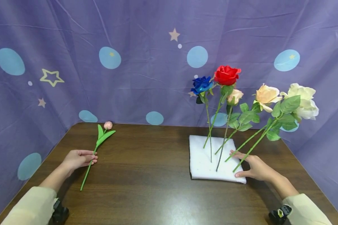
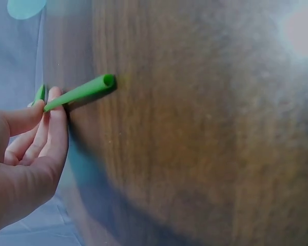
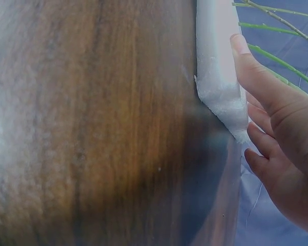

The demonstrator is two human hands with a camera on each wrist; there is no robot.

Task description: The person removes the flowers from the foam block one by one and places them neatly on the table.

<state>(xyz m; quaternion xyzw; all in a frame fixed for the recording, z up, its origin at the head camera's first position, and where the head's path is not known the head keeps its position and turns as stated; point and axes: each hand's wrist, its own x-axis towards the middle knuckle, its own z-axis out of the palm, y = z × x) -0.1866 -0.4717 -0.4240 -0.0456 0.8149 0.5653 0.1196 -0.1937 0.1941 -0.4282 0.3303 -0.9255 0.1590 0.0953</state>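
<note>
At the left of the table, my left hand (image 1: 80, 159) pinches the green stem of a pink artificial tulip (image 1: 108, 125). Its bloom and two leaves point toward the back, and the stem's cut end (image 2: 108, 80) shows hollow in the left wrist view. To the right lies a white foam block (image 1: 202, 170) with several artificial flowers stuck in it. My right hand (image 1: 256, 167) rests at its right edge, thumb on the top face and index finger reaching behind the stems. In the right wrist view the other fingers (image 3: 259, 138) lie along the block's side.
A blue rose (image 1: 202, 85), a red rose (image 1: 227, 75) and a small peach rose (image 1: 234, 97) stand fairly upright. A larger peach rose (image 1: 267, 95) and white flowers (image 1: 305, 101) lean right over my right hand. A purple curtain (image 1: 146, 62) hangs behind the brown table (image 1: 146, 156).
</note>
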